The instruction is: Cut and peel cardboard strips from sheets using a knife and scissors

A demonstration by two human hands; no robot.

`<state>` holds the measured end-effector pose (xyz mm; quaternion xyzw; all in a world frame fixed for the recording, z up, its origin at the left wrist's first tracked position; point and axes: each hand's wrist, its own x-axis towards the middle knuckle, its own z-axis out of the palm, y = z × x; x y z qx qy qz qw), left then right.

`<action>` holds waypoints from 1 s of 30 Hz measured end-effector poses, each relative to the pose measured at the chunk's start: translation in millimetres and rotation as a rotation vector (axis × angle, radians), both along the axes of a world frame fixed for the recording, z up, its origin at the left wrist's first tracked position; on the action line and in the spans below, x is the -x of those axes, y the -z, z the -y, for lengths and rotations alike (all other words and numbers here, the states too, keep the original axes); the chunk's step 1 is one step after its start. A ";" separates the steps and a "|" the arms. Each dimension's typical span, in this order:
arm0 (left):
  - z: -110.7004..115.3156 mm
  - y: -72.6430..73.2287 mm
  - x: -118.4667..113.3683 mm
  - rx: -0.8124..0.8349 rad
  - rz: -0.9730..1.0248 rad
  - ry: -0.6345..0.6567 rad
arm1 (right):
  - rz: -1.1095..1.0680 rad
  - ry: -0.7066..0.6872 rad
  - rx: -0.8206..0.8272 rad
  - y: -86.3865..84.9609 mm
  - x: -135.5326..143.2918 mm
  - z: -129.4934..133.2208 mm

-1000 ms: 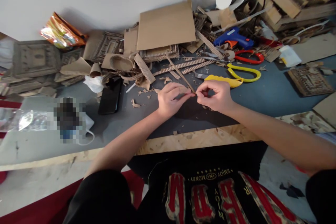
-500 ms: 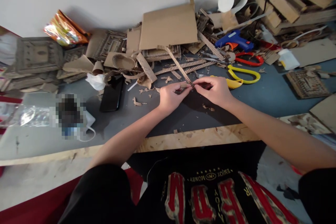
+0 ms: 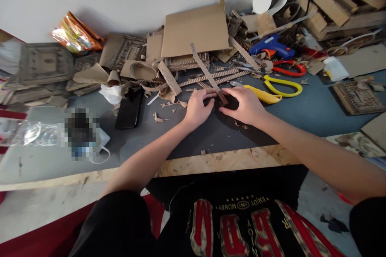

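A long corrugated cardboard strip (image 3: 202,65) slants up and away from between my hands, its near end low over the grey mat. My left hand (image 3: 199,108) has its fingers on the left side of that near end, thumb apart from the forefinger. My right hand (image 3: 245,105) is at the right side, its fingers curved round the strip's end and the thumb below. More corrugated strips (image 3: 224,74) lie just beyond my hands. A yellow cutter (image 3: 265,95) rests beside my right hand.
Yellow-handled scissors (image 3: 298,89), red-handled pliers (image 3: 291,68) and a blue glue gun (image 3: 271,46) lie at the right. A black phone (image 3: 129,109) is at the left. Cardboard pieces and a large cardboard sheet (image 3: 194,32) line the back.
The strip has turned and now shows its flatter face, with its far end raised. My fingers and thumbs have moved from a close pinch to a wider hold around its near end.
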<state>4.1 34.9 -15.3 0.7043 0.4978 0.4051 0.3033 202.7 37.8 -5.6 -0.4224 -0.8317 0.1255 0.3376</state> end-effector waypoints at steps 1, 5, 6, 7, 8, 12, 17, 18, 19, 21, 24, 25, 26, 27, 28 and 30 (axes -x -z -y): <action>1.6 -1.5 -1.2 0.025 0.055 0.026 | -0.004 -0.015 -0.028 0.7 0.2 -1.3; 6.1 -6.3 -4.3 0.078 0.219 0.083 | -0.136 -0.022 -0.221 -2.0 -0.7 -1.4; 6.3 -6.7 -4.5 0.080 0.244 0.082 | -0.159 -0.017 -0.256 -3.7 -1.1 -0.3; 6.2 -6.9 -4.5 0.082 0.263 0.069 | -0.173 -0.011 -0.277 -5.5 -1.5 1.1; 6.0 -7.0 -4.4 0.081 0.287 0.045 | -0.181 -0.005 -0.286 -7.4 -1.7 2.3; 5.4 -6.9 -4.3 0.104 0.386 -0.016 | -0.207 -0.008 -0.312 -12.8 -0.7 4.7; 6.6 -5.9 -5.7 0.143 0.432 -0.026 | -0.218 -0.141 -0.281 -12.4 0.7 4.0; 6.4 -5.8 -5.7 0.147 0.448 -0.014 | -0.221 -0.202 -0.263 -12.2 0.4 4.4; 6.0 -5.8 -5.5 0.144 0.470 0.000 | -0.220 -0.274 -0.242 -12.2 0.1 5.3; 5.6 -6.2 -4.2 0.125 0.500 0.022 | -0.211 -0.423 -0.184 -13.3 -0.2 8.6; 8.6 -8.4 -1.8 0.122 0.444 0.086 | -0.289 -0.434 -0.083 -16.3 0.6 14.7; 10.9 -9.6 -1.2 0.116 0.388 0.132 | -0.353 -0.347 -0.058 -17.0 0.9 15.7; 13.6 -11.0 -1.0 0.099 0.317 0.179 | -0.426 -0.238 -0.043 -17.1 0.8 15.8; 16.5 -12.6 -1.0 0.073 0.232 0.219 | -0.489 -0.127 -0.039 -16.9 0.4 14.7; 19.2 -14.3 -1.3 0.044 0.139 0.242 | -0.531 -0.034 -0.046 -16.1 -0.5 12.5; 22.5 -17.3 -2.1 0.016 -0.026 0.247 | -0.548 0.063 -0.095 -14.0 -3.3 6.5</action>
